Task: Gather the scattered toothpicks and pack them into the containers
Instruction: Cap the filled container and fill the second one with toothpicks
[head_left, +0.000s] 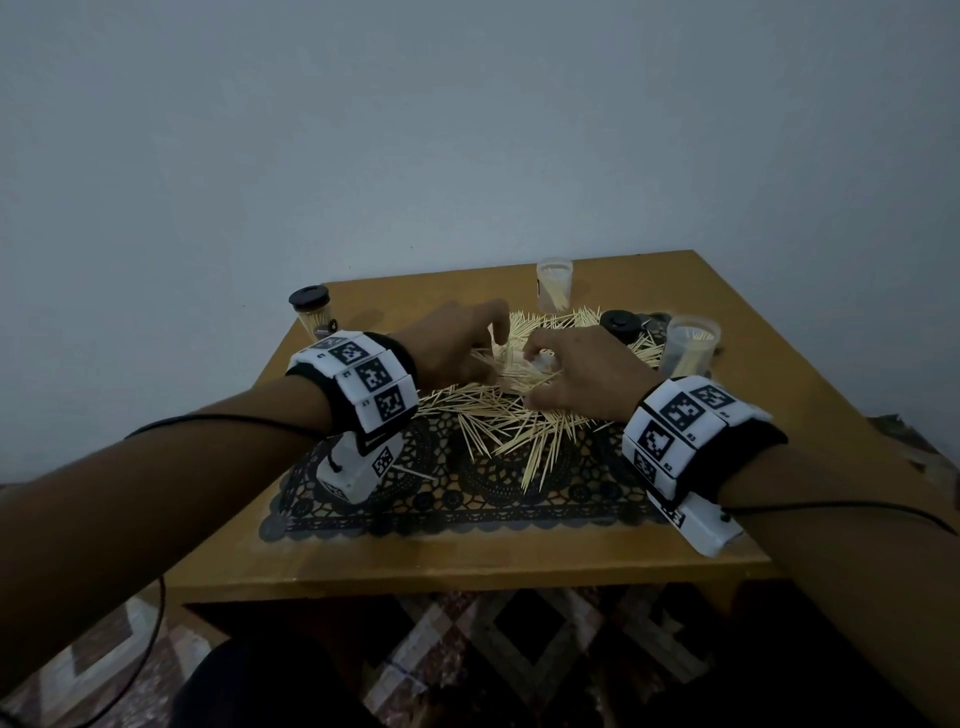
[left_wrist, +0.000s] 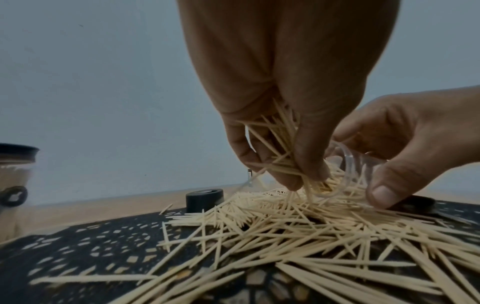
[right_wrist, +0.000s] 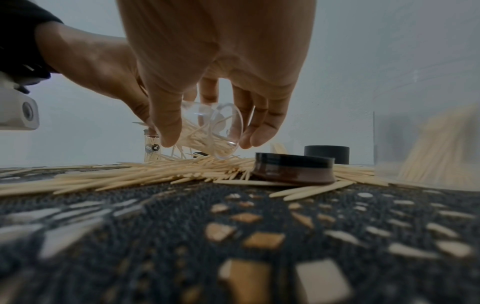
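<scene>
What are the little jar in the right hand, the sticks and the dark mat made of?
Jar: clear, glossy, probably plastic; the sticks show through its wall.
Sticks: pale, matt, pointed slivers, likely wood or bamboo.
Mat: black openwork like lace; whether cloth or vinyl can't be told.

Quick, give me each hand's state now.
Left hand: pinching a bunch of pale wooden toothpicks.
Right hand: gripping a tilted clear plastic container.

Toothpicks (head_left: 498, 415): pale cream. Worktop (head_left: 467, 561): ochre yellow. Mat (head_left: 467, 499): black, openwork lace pattern. Held container (right_wrist: 213, 131): clear, colourless. Loose lids (right_wrist: 293, 168): black. Wristbands (head_left: 363, 379): white with black square markers. Wall (head_left: 467, 130): plain pale grey-blue.
</scene>
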